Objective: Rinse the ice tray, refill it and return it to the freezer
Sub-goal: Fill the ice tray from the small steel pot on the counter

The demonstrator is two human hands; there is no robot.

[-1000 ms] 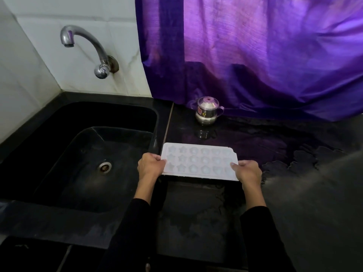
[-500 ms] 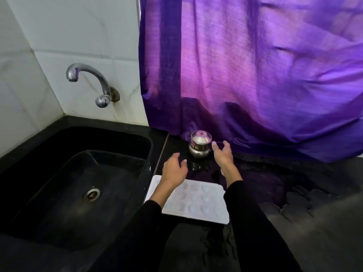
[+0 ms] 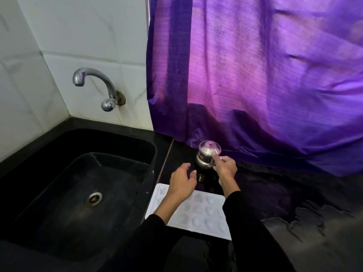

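Right hand (image 3: pixel 225 167) grips the small steel pot (image 3: pixel 208 154) at its near right side, fingers curled round what seems to be a handle and the forefinger laid up along the sloping lid. Left hand (image 3: pixel 182 180) hovers just beside the pot on its left, fingers loosely spread and bent, holding nothing; whether it touches the counter cannot be told. Both forearms, in black sleeves, reach over the white ice tray (image 3: pixel 198 214), which lies flat on the black counter (image 3: pixel 265 193) just beside the right rim of the sink (image 3: pixel 49 173). The arms hide part of the tray's moulded cells, so these cannot be counted; whether they hold water cannot be told.

One pot stands near the back of the counter, close against the hem of a purple curtain (image 3: pixel 265 75) that hangs across the whole right side. One black basin with a single steel drain (image 3: pixel 93 199) fills the left. One curved chrome tap (image 3: pixel 98 85) juts from the white tiled wall (image 3: pixel 88 36) above it, no water running. A patch of grey, patchy film (image 3: pixel 314 232) spreads over the near right of the counter.
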